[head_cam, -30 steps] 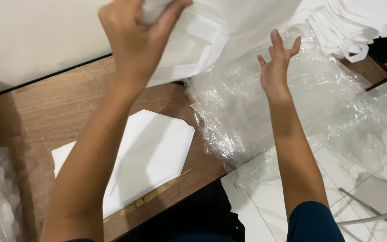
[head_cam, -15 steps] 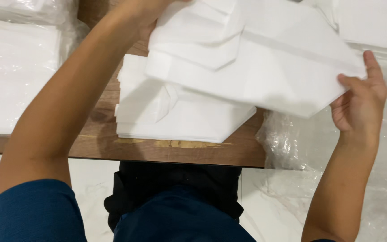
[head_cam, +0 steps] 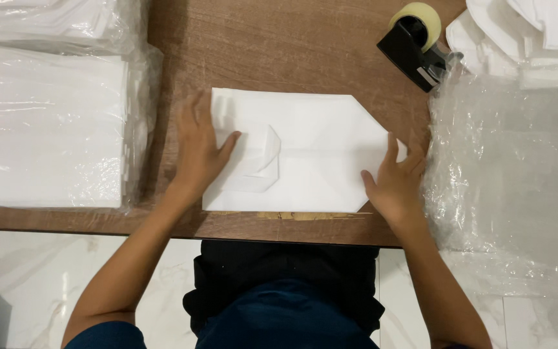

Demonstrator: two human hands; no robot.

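While both palms press flat, the scene reads so:
Left hand (head_cam: pixel 198 152): fingers spread apart, lying flat on the left end of the folded white garment (head_cam: pixel 305 152), thumb reaching toward its small folded flap.
Right hand (head_cam: pixel 395 181): fingers apart, pressed flat on the garment's right end, gripping nothing.
Folded white garment: lies at the table's (head_cam: pixel 279 45) near edge, midway along it, its far right corner angled off.
Wrapped stacks (head_cam: pixel 46 123): white piles in clear plastic at the table's left end.
Tape dispenser (head_cam: pixel 416 40): black, near the far right corner.
Loose plastic (head_cam: pixel 505 168): crinkled clear sheeting beyond the table's right edge, just beside the right hand.
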